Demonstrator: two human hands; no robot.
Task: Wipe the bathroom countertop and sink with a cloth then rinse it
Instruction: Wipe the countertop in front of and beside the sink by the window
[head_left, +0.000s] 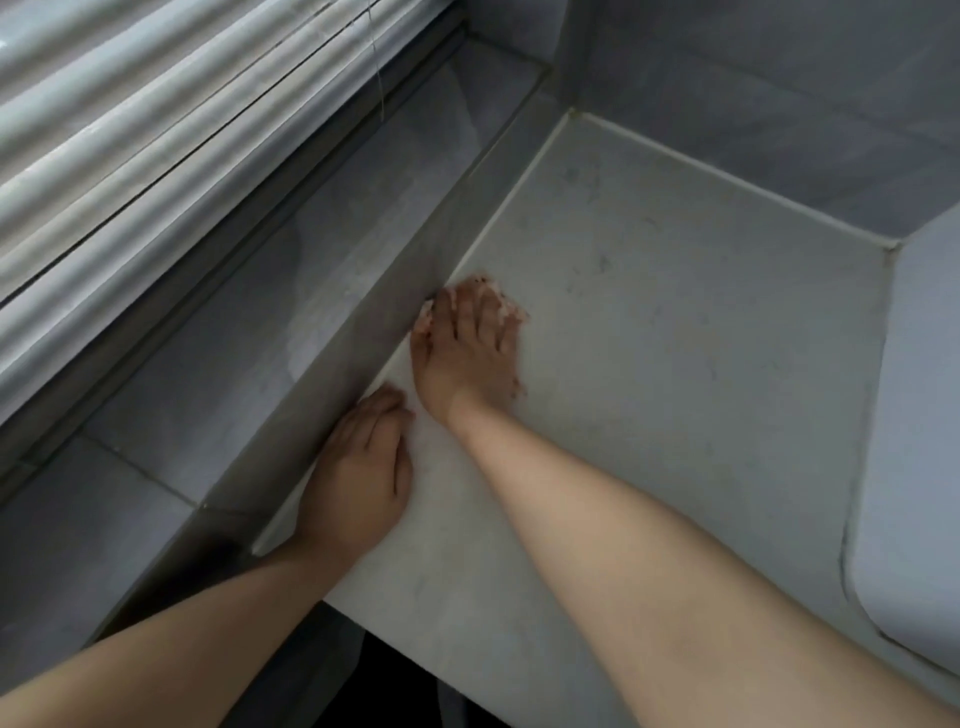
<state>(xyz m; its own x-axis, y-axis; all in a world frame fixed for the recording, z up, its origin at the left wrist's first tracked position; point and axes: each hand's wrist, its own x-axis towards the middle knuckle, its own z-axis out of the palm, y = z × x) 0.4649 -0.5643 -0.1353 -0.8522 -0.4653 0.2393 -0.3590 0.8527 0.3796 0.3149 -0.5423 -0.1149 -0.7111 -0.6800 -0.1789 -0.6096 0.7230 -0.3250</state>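
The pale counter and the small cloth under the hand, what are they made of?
The pale flat countertop looks like stone or a stone-like slab, smooth and matte, going by its faint grey veins. The small pinkish-white cloth under the right hand seems to be soft fabric, since it bunches up at the edges; blur hides its weave.
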